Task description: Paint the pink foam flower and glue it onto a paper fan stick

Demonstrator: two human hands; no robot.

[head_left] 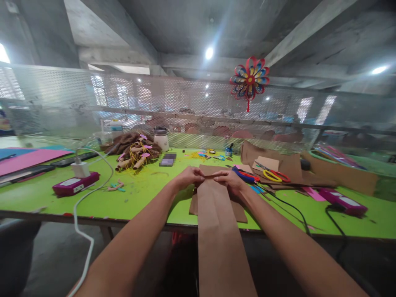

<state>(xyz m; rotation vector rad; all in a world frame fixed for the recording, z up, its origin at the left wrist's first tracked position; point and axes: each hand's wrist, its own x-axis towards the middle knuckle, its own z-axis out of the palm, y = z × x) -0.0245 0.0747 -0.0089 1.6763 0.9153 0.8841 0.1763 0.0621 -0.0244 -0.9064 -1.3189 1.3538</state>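
Note:
A long strip of brown kraft paper (pixel 219 231) runs from the table toward me and hangs over its front edge. Its far end is pinched by my left hand (pixel 190 176) at the left corner and by my right hand (pixel 231 180) at the right corner. That end looks folded or curled up between the fingers. Beneath the strip lies a flat piece of brown cardboard (pixel 240 212) on the green table (pixel 148 198). Just beyond my right hand is a blue-and-red handled tool (pixel 246 175), perhaps a glue gun, with a black cord.
Yellow-and-red scissors (pixel 274 176) rest among cardboard pieces (pixel 287 165) on the right. Purple power strips (pixel 76 184) sit at both sides, with a white cable trailing off the left front edge. Paper rolls (pixel 136 159), a white jar (pixel 161 139) and a perforated screen (pixel 192 99) stand behind.

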